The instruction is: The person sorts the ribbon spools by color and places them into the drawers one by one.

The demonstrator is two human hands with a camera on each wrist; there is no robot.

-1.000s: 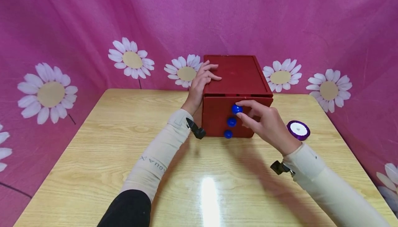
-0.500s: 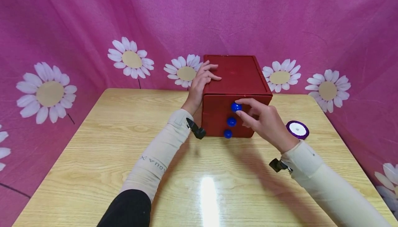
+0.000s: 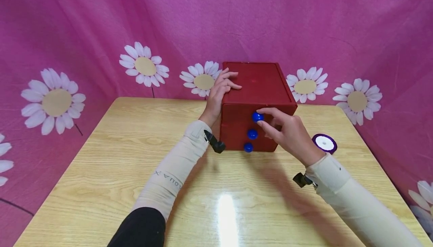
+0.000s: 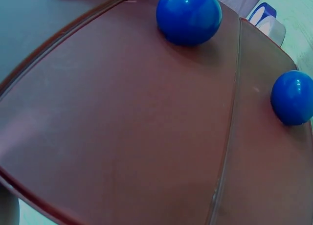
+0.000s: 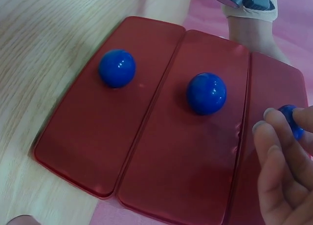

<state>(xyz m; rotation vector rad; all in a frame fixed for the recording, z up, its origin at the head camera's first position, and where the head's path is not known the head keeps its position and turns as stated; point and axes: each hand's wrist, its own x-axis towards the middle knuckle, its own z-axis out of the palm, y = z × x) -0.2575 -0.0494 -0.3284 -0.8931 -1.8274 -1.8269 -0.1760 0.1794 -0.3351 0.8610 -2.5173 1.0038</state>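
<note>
A red box with three drawers (image 3: 258, 83) stands at the back of the table, each drawer front bearing a round blue knob. My left hand (image 3: 220, 93) rests on the box's left top edge, fingers spread over the top. The thumb and a finger of my right hand (image 3: 287, 132) pinch the top knob (image 3: 258, 117). Below it are the middle knob (image 3: 252, 134) and the bottom knob (image 3: 248, 147), both untouched. In the right wrist view the pinched knob (image 5: 292, 121) is partly covered by the fingers. All three drawer fronts look flush.
A purple ribbon spool with a white centre (image 3: 324, 143) lies on the wooden table (image 3: 142, 141), right of the box. A pink curtain (image 3: 216, 17) with white daisies hangs behind and along both sides.
The top drawer stood slightly ajar a second ago. My right hand has moved it inward, and the gap under the box's top has closed. My left hand has stayed in place.
</note>
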